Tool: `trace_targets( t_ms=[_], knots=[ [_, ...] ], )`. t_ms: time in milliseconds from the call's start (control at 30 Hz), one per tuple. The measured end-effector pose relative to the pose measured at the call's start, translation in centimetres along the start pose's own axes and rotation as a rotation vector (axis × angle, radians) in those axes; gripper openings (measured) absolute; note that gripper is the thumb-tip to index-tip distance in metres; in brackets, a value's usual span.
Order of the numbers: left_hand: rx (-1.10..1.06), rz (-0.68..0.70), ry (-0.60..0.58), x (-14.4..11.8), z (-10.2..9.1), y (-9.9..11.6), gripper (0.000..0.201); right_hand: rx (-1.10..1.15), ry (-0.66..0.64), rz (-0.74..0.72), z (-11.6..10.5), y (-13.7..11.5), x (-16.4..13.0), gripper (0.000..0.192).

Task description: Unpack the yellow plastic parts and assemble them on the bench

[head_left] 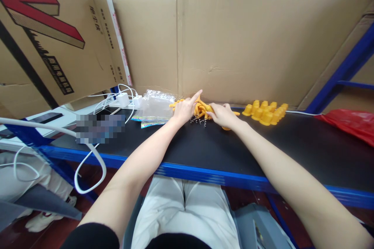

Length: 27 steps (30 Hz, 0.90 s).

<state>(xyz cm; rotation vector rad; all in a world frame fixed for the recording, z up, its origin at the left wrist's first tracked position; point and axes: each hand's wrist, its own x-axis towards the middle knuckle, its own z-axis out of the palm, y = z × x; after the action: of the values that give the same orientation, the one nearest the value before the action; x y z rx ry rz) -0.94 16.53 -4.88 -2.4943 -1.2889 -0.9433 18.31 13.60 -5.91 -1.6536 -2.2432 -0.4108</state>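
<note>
Hands: left hand (pixel 184 109) and right hand (pixel 222 115) together, seemingly gripping orange plastic pieces (pixel 202 109) (small springs (pixel 198 121) beside); finished yellow plastic caps (pixel 266 111) stacked right.

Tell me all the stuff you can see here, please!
orange stick-shaped pieces: a small pile, orange, on the shelf between the two hands
little springs: a few, silvery, just in front of that pile
cup-shaped pieces: a cluster, yellow-orange, on the shelf to the right of the hands
clear bags: a small stack, see-through with a shiny edge, left of the pile
chargers and cables: several, white, far left of the shelf
red bag: one, red, right end of the shelf
shelf: one, black top with blue edge
cardboard: brown sheets, standing behind the shelf
left hand: on the pile, forefinger raised
right hand: gripping orange pieces
</note>
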Motion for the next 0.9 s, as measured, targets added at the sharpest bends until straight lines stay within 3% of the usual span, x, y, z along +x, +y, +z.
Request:
trace_targets(
  t_ms=[400,700,900],
  knots=[
    [-0.019,-0.037,-0.012,0.33,0.23,0.34,0.046,0.03,0.103,0.048,-0.02,0.89,0.24,0.025],
    [-0.086,-0.14,-0.046,0.43,-0.02,0.49,0.047,-0.167,0.109,0.013,-0.35,0.5,0.17,0.019],
    [-0.28,-0.249,-0.123,0.79,0.55,0.13,0.049,-0.291,0.114,-0.017,-0.7,0.15,0.05,0.018]
  ],
)
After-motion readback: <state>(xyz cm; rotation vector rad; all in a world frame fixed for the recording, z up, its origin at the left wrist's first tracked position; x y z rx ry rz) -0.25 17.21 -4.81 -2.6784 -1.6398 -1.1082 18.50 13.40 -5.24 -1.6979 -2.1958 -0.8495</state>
